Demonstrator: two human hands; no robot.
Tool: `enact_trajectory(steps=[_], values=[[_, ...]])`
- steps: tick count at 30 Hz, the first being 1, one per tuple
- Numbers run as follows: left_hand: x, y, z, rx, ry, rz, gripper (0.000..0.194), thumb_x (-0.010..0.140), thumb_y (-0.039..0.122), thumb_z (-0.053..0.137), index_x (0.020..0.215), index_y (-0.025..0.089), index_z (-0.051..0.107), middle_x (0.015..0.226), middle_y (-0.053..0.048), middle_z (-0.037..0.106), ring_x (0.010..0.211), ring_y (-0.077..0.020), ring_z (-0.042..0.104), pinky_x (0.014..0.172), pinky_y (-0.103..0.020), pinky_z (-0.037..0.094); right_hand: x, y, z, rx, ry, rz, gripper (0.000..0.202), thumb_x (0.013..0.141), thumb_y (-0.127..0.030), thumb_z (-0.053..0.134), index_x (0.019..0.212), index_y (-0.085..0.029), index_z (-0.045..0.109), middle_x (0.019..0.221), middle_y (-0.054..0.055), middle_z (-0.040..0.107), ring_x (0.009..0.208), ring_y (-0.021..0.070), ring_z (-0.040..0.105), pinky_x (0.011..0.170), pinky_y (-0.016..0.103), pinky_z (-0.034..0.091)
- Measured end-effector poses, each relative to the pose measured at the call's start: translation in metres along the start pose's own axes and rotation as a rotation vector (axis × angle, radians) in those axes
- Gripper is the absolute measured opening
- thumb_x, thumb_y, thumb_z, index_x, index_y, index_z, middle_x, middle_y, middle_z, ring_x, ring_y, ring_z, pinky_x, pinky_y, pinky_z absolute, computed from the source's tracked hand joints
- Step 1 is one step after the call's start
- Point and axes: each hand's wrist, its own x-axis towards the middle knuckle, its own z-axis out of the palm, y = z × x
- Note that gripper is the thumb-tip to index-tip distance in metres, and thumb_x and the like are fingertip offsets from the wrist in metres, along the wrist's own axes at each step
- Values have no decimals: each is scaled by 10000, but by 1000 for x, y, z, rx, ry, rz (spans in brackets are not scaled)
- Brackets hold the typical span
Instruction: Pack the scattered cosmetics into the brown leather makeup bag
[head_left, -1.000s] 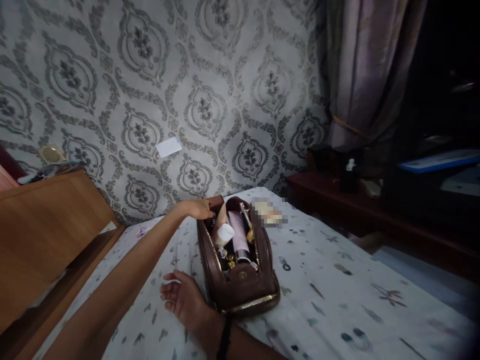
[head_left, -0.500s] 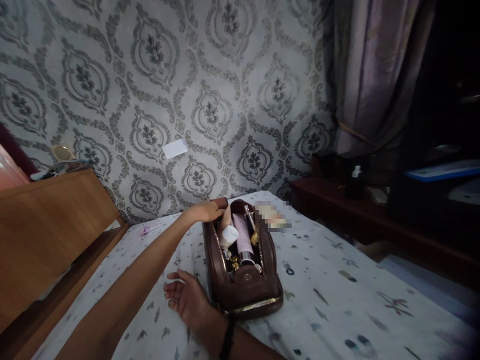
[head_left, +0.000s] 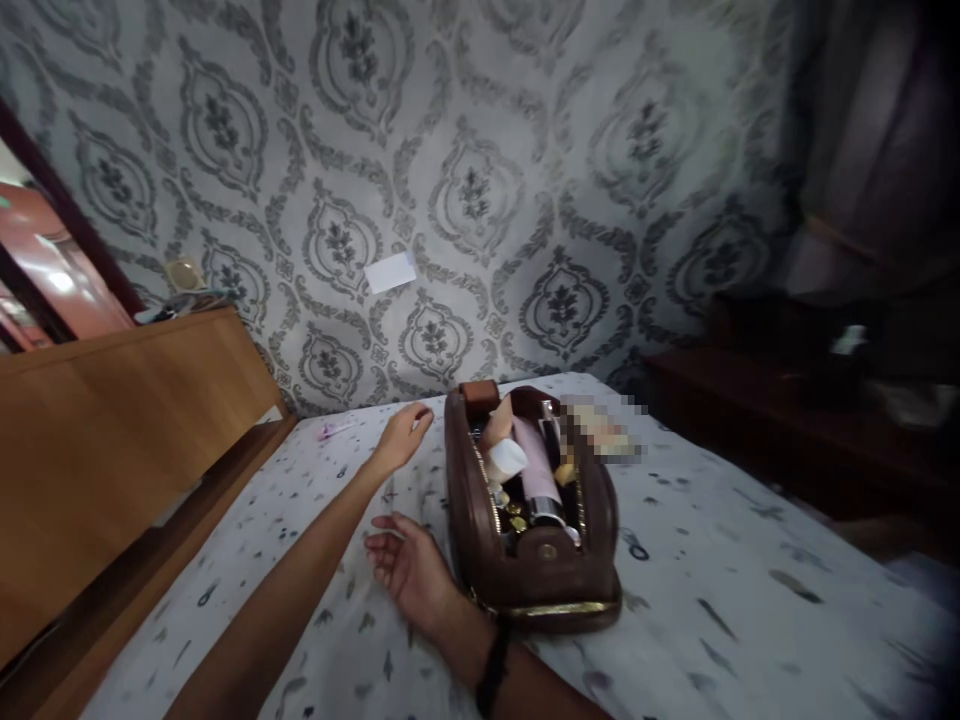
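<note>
A brown leather handbag [head_left: 491, 575] sits unzipped on the bed, its gold zip teeth spread apart. Inside it lie a pink tube [head_left: 534, 460], a tube with a white cap [head_left: 507, 458], a beige item and small gold pieces. Just left of the bag's far end is my left hand [head_left: 406, 435], apart from it, fingers loosely bent with nothing visible in them. My right hand [head_left: 416, 575], a black band on its wrist, is held palm up beside the bag's near left side. Its fingers are slightly curled and hold nothing.
The bed has a white patterned sheet [head_left: 697, 530]. A blurred-out flat item [head_left: 600, 430] lies right of the bag, and a small pink-purple object [head_left: 334, 430] at the far left. A wooden headboard [head_left: 150, 390] borders the left; dark furniture [head_left: 720, 420] stands right.
My left hand has let go of the bag's far left edge and drawn away to the left. My right hand stays palm up beside the bag. The view has turned left.
</note>
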Motion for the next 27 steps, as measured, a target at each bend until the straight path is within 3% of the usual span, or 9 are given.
enact_trajectory(steps=[6,12,18,23,27], values=[[-54,-91,27,149,-51,-280,263,967,237,477,1125,130,657,1160,-136,691,1161,-253,599,1004,-364,462,0,-2,2,14,15,4,189,828,-306,656,791,-121,666,619,59,696,515,116,601,489,193,386],[-78,-158,20,281,-49,-517,309,952,329,593,1202,147,612,1228,-105,634,1124,-246,615,952,-470,521,0,-2,2,11,21,12,185,794,-305,699,811,-123,669,646,61,701,538,118,602,493,194,374],[-81,-187,12,324,-30,-591,389,949,359,595,1286,166,568,1332,-117,579,1179,-268,589,973,-493,512,0,0,-1,19,24,24,218,804,-331,688,825,-115,667,642,51,682,535,115,592,512,208,362],[-68,-199,18,357,-15,-631,480,963,226,388,1393,27,467,1448,-263,478,1353,-367,443,1036,-513,448,2,1,-4,6,-5,24,250,836,-376,667,833,-125,655,651,41,682,544,118,604,531,212,358],[-61,-202,21,375,20,-632,547,926,153,295,1432,-9,427,1499,-283,428,1413,-374,377,1065,-551,418,1,1,-4,14,13,23,251,890,-360,579,820,-130,651,633,39,678,523,112,597,517,208,342]])
